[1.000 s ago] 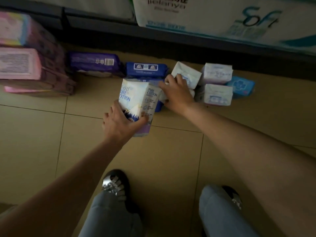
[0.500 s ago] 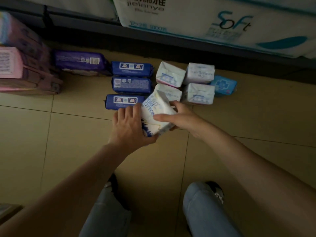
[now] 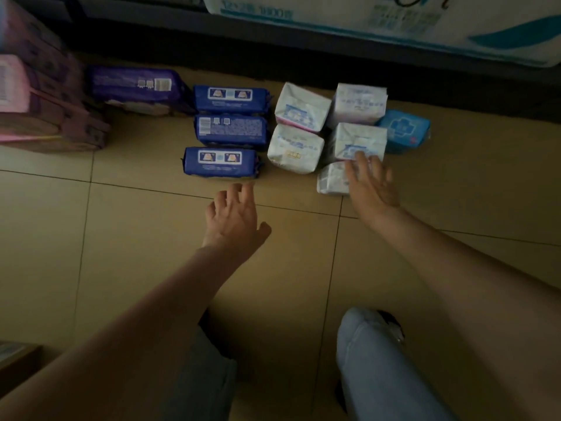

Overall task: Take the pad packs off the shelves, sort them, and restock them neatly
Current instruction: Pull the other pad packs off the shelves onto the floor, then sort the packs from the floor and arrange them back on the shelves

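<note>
On the floor (image 3: 121,268) lie three dark blue packs (image 3: 232,100), five white packs (image 3: 296,147), one light blue pack (image 3: 403,130) and one purple pack (image 3: 136,86). The right hand (image 3: 372,185) rests spread fingers on the nearest white pack (image 3: 332,179), in front of the other white ones. The left hand (image 3: 233,217) hovers empty, fingers loosely curled, just in front of the nearest dark blue pack.

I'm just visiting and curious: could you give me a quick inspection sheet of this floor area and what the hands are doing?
Surface: tan tiled floor.
Job's things: three dark blue packs, five white packs, one light blue pack, a purple pack, pink packs stacked at left.
Clutter: nothing seen.
Hands: left hand open, holding nothing; right hand open, fingers over the nearest white pack.
Cables: nothing seen.
Surroundings: dark shelf base, large white bale above.
</note>
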The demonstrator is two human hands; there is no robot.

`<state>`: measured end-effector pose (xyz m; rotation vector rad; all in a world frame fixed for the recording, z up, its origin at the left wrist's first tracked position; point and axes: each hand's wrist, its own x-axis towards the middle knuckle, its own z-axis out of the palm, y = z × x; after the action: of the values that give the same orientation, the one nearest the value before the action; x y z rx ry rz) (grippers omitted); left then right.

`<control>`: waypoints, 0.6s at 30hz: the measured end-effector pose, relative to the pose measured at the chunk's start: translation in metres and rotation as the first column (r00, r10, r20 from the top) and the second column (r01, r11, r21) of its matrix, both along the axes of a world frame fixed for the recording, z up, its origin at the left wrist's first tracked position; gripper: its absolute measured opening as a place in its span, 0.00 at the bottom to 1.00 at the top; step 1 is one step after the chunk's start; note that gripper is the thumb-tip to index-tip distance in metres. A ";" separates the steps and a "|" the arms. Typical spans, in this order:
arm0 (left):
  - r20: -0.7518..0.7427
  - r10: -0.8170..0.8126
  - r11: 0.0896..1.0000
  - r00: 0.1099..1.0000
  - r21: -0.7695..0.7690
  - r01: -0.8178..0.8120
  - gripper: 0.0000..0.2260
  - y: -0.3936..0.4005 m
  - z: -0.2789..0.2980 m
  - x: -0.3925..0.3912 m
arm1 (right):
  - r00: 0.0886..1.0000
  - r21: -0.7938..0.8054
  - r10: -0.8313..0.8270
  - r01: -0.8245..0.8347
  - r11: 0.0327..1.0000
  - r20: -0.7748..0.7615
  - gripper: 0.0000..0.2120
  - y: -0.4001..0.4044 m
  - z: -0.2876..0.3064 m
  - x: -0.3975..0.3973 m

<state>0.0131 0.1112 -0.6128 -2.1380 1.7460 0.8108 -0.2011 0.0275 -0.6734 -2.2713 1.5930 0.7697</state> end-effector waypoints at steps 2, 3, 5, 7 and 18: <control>0.004 0.031 0.999 1.000 -0.025 -0.031 0.32 -0.005 0.016 0.003 | 1.000 -0.005 0.012 -0.012 1.000 0.004 0.32 -0.006 0.020 0.012; 0.004 0.047 0.998 0.999 -0.042 -0.047 0.32 -0.010 0.027 0.004 | 1.000 -0.010 0.006 -0.006 1.000 0.027 0.32 -0.011 0.036 0.017; -0.012 0.082 0.993 0.997 -0.080 -0.083 0.31 -0.022 0.055 0.009 | 0.996 -0.015 -0.003 0.004 1.000 0.094 0.33 -0.025 0.078 0.030; -0.078 0.122 0.982 0.990 -0.136 -0.132 0.31 -0.038 0.089 0.019 | 0.986 -0.051 0.030 -0.022 0.998 0.166 0.30 -0.043 0.131 0.047; -0.081 0.171 0.743 0.982 -0.644 -0.182 0.25 -0.079 0.341 0.167 | 0.758 -0.492 0.540 -0.335 0.803 0.365 0.18 -0.090 0.442 0.206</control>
<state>0.1801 0.0323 -0.2717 -2.7697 2.0726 0.2509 0.0045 -0.0630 -0.2313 -2.8884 1.0320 -0.1068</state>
